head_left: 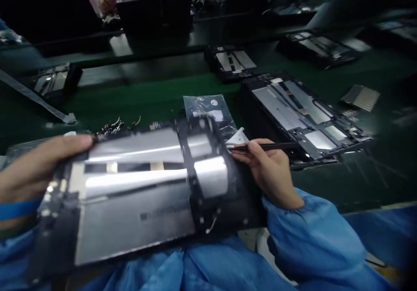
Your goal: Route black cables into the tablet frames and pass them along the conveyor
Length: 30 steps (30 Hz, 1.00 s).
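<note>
An opened device chassis (137, 195) with silver panels and a black frame lies tilted across my lap at the table's near edge. My left hand (35, 165) grips its upper left corner, thumb on top. My right hand (270, 169) is closed around thin black tweezers (260, 147), whose tip holds a small white piece (237, 138) at the chassis's upper right edge. Both arms wear blue sleeves.
A clear plastic bag (208, 108) lies on the green belt (130, 100) behind the chassis. Another open chassis (302, 117) sits to the right, more (231, 61) farther back. Small loose parts (112, 128) lie near the left. Other people's hands (107, 0) work across the line.
</note>
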Tool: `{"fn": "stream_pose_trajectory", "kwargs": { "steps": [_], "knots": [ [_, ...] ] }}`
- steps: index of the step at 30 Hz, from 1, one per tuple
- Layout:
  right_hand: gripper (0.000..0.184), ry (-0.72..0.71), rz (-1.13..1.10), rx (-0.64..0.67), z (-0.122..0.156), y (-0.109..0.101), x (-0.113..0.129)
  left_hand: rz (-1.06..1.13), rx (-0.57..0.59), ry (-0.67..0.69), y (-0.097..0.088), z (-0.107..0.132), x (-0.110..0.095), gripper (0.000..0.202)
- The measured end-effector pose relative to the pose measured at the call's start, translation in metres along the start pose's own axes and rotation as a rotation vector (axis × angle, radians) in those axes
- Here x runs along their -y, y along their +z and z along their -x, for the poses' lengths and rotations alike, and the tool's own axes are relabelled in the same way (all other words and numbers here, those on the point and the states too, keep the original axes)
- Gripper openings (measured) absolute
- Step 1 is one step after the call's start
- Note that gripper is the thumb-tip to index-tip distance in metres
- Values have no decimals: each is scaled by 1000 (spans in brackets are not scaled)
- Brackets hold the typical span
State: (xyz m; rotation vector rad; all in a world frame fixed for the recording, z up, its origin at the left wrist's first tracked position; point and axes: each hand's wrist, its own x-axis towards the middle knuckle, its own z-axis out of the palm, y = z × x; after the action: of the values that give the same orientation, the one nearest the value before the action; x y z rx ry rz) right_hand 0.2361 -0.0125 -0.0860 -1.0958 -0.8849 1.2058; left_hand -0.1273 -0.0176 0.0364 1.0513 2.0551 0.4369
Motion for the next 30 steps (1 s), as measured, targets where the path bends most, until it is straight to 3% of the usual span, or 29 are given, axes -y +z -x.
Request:
{"fn": "stream_pose_trajectory", "kwargs": {
  "steps": [2, 4, 6, 8, 10, 11, 12, 14, 16, 17, 20, 23, 30],
  "knots": [
    [31, 1, -24, 5, -2, 0, -1, 48, 166, -34, 7, 2, 21, 63],
    [31, 8, -36, 12, -3, 0, -1, -18, 219, 35, 13, -1, 34, 44],
    [29, 18, -24, 25, -2, 2, 2, -188, 169, 203, 18, -5, 40, 36],
    [29, 35, -16, 49, 1, 6, 8, -345, -26, 457, 24, -4, 40, 34],
    [30, 67, -32, 81, 4, 16, 14, -354, -177, 696, 36, 2, 32, 39],
    [30, 85, -44, 103, 7, 22, 17, -296, -155, 767, 45, 6, 27, 41],
    [31, 102, -53, 131, 9, 30, 20, -216, -59, 802, 55, 12, 20, 43],
    [31, 138, -68, 196, 14, 45, 25, -29, 290, 770, 78, 22, 4, 45],
    [31, 178, -89, 271, 20, 60, 29, 103, 481, 739, 100, 30, -10, 47],
    [30, 202, -101, 307, 22, 65, 30, 149, 525, 720, 108, 32, -16, 46],
    [28, 274, -148, 375, 26, 75, 31, 250, 573, 615, 122, 38, -25, 32],
    [28, 365, -190, 365, 25, 78, 29, 323, 591, 507, 123, 42, -25, 24],
    [28, 465, -221, 345, 22, 77, 25, 378, 622, 474, 123, 44, -22, 20]
  ]
}}
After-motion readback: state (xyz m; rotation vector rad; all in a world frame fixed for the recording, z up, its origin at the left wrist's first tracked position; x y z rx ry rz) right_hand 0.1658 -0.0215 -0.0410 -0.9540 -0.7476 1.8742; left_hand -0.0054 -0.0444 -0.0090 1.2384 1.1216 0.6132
